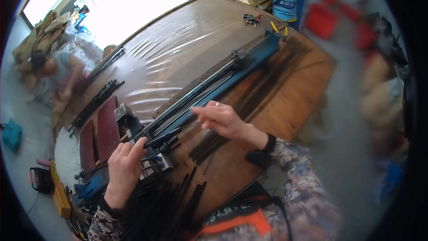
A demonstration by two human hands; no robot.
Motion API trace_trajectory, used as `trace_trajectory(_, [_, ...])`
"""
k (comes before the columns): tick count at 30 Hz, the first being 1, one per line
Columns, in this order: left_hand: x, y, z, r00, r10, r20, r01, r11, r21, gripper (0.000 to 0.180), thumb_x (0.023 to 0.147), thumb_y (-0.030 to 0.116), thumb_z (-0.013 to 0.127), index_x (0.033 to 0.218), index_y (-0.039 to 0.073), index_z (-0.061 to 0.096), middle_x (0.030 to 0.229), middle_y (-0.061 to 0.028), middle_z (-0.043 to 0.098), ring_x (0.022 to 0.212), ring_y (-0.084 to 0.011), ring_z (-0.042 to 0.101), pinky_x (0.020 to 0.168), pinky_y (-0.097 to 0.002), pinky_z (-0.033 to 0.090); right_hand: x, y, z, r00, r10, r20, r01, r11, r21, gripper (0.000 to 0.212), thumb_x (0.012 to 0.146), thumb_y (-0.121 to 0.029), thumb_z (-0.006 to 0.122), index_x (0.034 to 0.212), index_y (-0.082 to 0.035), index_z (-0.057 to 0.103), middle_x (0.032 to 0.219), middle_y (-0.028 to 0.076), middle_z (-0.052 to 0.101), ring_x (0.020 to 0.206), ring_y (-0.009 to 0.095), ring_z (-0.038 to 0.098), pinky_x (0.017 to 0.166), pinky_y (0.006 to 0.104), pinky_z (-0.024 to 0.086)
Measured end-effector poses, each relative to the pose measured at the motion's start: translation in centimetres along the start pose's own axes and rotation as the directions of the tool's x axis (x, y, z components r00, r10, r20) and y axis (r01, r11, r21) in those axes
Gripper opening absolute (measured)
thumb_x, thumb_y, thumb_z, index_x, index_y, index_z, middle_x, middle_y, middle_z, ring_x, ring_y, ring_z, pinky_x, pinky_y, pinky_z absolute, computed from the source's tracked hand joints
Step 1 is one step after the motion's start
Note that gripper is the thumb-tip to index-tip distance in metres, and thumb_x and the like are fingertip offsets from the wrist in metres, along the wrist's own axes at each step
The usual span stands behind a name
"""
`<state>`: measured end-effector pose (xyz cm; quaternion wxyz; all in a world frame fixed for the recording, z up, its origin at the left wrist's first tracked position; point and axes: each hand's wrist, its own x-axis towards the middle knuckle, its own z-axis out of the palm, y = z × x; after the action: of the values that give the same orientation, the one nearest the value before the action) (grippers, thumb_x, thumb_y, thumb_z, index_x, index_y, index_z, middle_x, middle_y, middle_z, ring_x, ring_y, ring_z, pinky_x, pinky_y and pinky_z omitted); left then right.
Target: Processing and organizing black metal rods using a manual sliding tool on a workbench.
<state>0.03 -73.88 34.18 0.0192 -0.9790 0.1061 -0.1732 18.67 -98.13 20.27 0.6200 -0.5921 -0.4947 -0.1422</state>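
My left hand (pixel 125 166) is closed with its thumb and fingers at the near end of a black rod (pixel 160 140). To the right, my right hand (pixel 225 121) has its fingers bent round a thin coil spring (pixel 192 125), which meets the rod's far end. Whether the spring sits over the rod or only touches it is too blurred to tell. Behind both hands a long blue metal fixture (pixel 214 85) with rails runs diagonally across the table. Below the rod are a metal block with fittings (pixel 166 162) and a heap of black rods (pixel 156 203) by my lap.
The wooden table (pixel 298 102) is partly covered by clear plastic sheet (pixel 178 31). Dark red boards (pixel 107 129) and a bundle of black rods (pixel 96 105) lie left. Keys (pixel 252 19) and yellow-handled pliers (pixel 275 27) are at the far end. Another person (pixel 62 73) sits at far left.
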Motion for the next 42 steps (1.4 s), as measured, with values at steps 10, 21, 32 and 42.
trace_trajectory(10, [-1.4,4.6,2.1,0.995,-0.045,0.093,0.037,0.995,0.095,0.036,0.084,0.01,0.072,0.12,0.013,0.07,0.073,-0.0068,0.05,0.069,-0.0258,0.055,0.06,-0.0391,0.047,-2.0,0.0,0.9,0.999,-0.053,-0.006,0.053,0.998,-0.024,0.022,0.082,-0.018,0.083,0.101,-0.008,0.078,0.081,0.001,0.062,0.078,0.018,0.061,0.071,0.0323,0.049])
trace_trajectory(21, [-0.9,9.1,2.4,0.991,-0.134,0.025,0.132,0.989,0.06,0.035,0.084,0.001,0.071,0.118,0.007,0.065,0.077,-0.0113,0.055,0.072,-0.0295,0.057,0.063,-0.0422,0.047,-3.8,2.4,-0.6,0.907,-0.407,-0.11,0.377,0.9,-0.218,0.04,0.094,-0.02,0.069,0.121,0.009,0.064,0.075,0.005,0.059,0.061,0.019,0.053,0.056,0.0342,0.044])
trace_trajectory(32, [-3.6,9.9,-2.4,0.829,-0.494,-0.263,0.529,0.845,0.08,0.011,0.099,0.007,0.063,0.106,-0.001,0.065,0.086,-0.0201,0.061,0.073,-0.0375,0.058,0.066,-0.0392,0.048,-0.7,7.4,-2.2,0.835,0.368,0.408,-0.464,0.871,0.164,0.011,0.095,-0.008,0.068,0.104,-0.002,0.071,0.088,0.007,0.073,0.075,0.011,0.066,0.068,0.0272,0.052])
trace_trajectory(42, [-16.2,8.4,-14.9,0.733,-0.645,-0.218,0.672,0.735,0.088,0.015,0.097,0.01,0.067,0.108,-0.001,0.065,0.08,-0.0187,0.06,0.069,-0.0363,0.058,0.062,-0.0407,0.047,8.9,-5.0,5.5,0.86,-0.079,0.504,0.032,0.994,0.102,0.011,0.089,-0.02,0.076,0.09,-0.009,0.076,0.075,0.005,0.071,0.07,0.02,0.062,0.082,0.0328,0.048])
